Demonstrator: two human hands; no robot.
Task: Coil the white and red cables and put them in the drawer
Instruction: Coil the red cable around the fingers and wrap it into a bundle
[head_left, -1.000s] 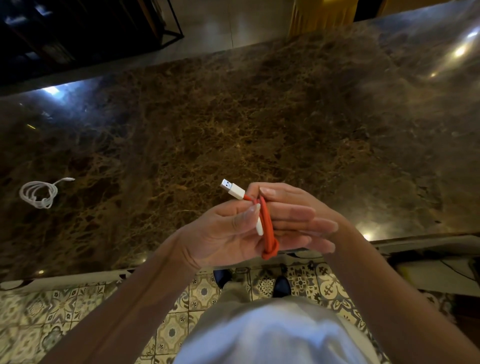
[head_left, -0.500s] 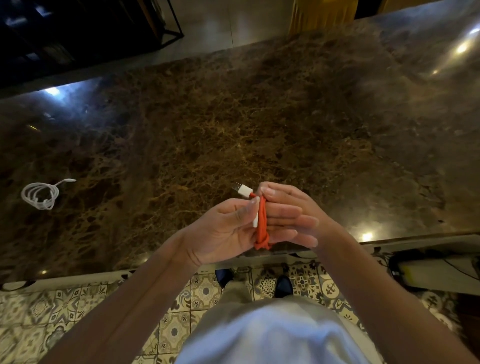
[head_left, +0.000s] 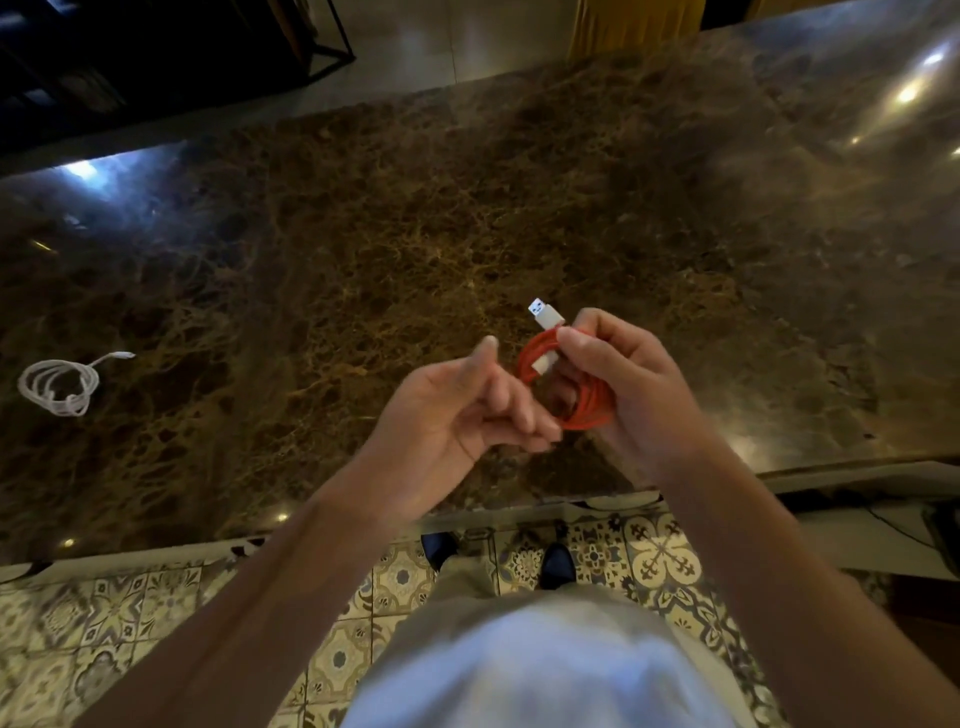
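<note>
The red cable (head_left: 589, 408) is wound into a small coil above the near edge of the marble table (head_left: 415, 234). My right hand (head_left: 623, 384) grips the coil, thumb over its top, and a white USB plug (head_left: 543, 314) sticks up from it. My left hand (head_left: 457, 410) is just left of the coil, fingers loosely curled, holding nothing that I can see. The white cable (head_left: 60, 384) lies coiled on the table at the far left, one end trailing to the right. No drawer is in view.
The dark brown marble top fills most of the view. Patterned floor tiles (head_left: 130, 623) and my shoes (head_left: 558, 564) show below its near edge. A light shelf or ledge (head_left: 857, 540) with a dark wire sits low at the right.
The hands have parted: my left hand has come off the red coil and drawn left. My right hand has turned the coil, so its loop faces the camera.
</note>
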